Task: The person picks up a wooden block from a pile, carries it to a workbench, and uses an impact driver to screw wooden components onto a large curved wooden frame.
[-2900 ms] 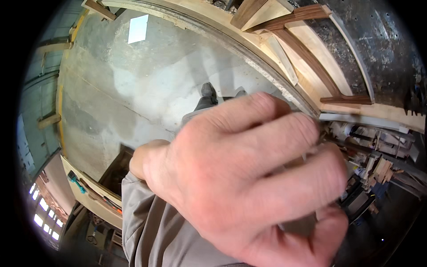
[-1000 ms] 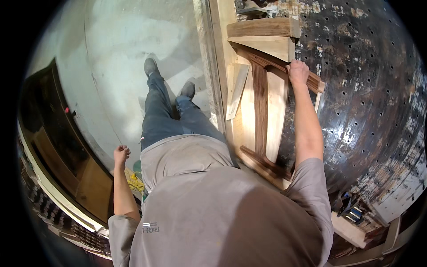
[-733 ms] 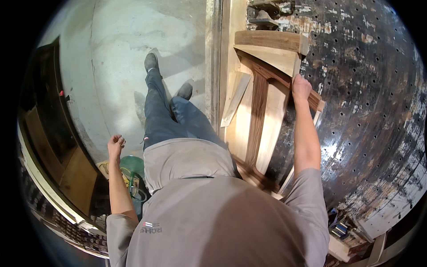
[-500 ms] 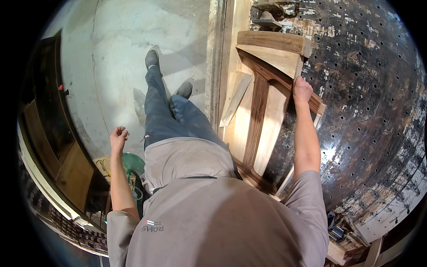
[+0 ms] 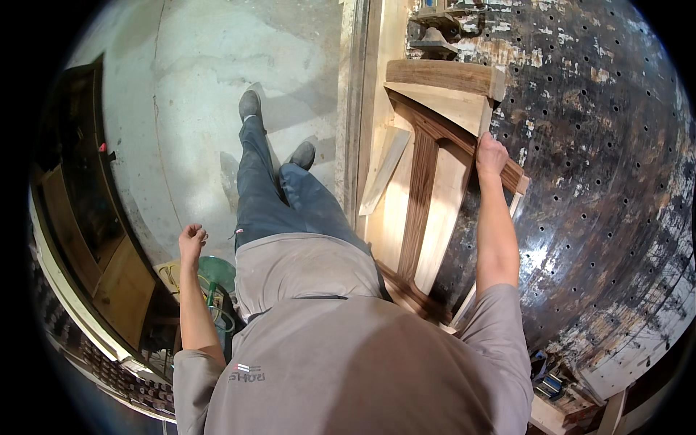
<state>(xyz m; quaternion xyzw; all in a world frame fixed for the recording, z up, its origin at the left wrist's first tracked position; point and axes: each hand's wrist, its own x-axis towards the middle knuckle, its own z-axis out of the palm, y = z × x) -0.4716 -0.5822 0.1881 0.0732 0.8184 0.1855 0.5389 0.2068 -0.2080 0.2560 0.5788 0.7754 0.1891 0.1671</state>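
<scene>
My right hand [image 5: 491, 154] is closed round the narrow lower corner of a pale wedge-shaped board [image 5: 454, 107]. That board rests over a dark brown wooden frame [image 5: 420, 188] with curved inner corners. Against the wedge's far side lies a thick, slightly curved wooden piece [image 5: 438, 77]. Pale panels [image 5: 444, 196] show beside the frame's middle bar. Out to my left side, my left hand [image 5: 192, 243] hangs in the air with its fingers curled in, and nothing shows in it.
A dark, paint-worn bench top [image 5: 587, 159] full of round holes spreads to the right. A loose pale strip [image 5: 384, 170] lies left of the frame, and a metal clamp part [image 5: 435, 42] beyond it. At left stand a dark open cabinet [image 5: 80, 145] and a green container [image 5: 217, 272] on the concrete floor.
The view has shifted slightly, so most things sit a little lower in the picture. My right hand keeps its place at the wedge's corner, and my left hand stays curled.
</scene>
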